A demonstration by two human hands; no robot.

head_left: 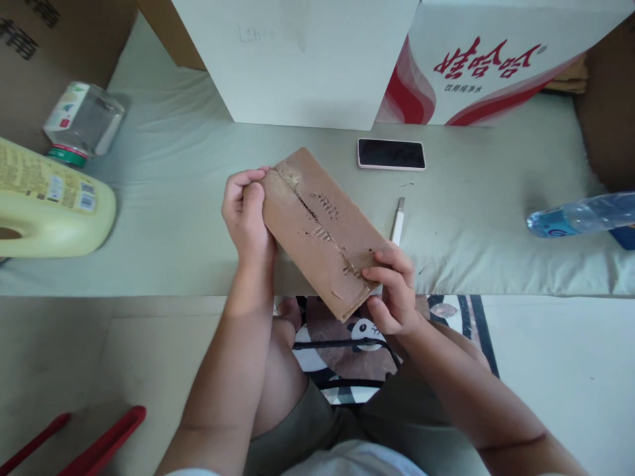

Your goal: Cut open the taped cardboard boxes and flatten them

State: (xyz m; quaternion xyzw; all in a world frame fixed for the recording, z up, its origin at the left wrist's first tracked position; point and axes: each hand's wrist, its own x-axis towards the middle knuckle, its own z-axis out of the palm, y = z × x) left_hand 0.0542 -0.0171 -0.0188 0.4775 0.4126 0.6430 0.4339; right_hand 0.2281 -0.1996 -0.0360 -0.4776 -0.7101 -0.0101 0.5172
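Note:
A small brown cardboard box [317, 225] is held tilted between my two hands, over the front edge of the cloth-covered surface. A ragged, cut-looking seam runs along its upper face, with rough marks beside it. My left hand [247, 208] grips the far left end, thumb on top. My right hand [395, 287] is closed around the near right end, its fingertips on the top face by the seam and its thumb at the end. Just beyond my right hand lies a white utility knife [398, 220], its lower part hidden behind the hand. The box's underside is out of sight.
A phone [391, 154] lies behind the knife, before a white carton [317, 79] and a red-and-white carton [476, 73]. To the left are a yellow jug [59, 205] and a clear jar [86, 119]. On the right lies a plastic water bottle [580, 215].

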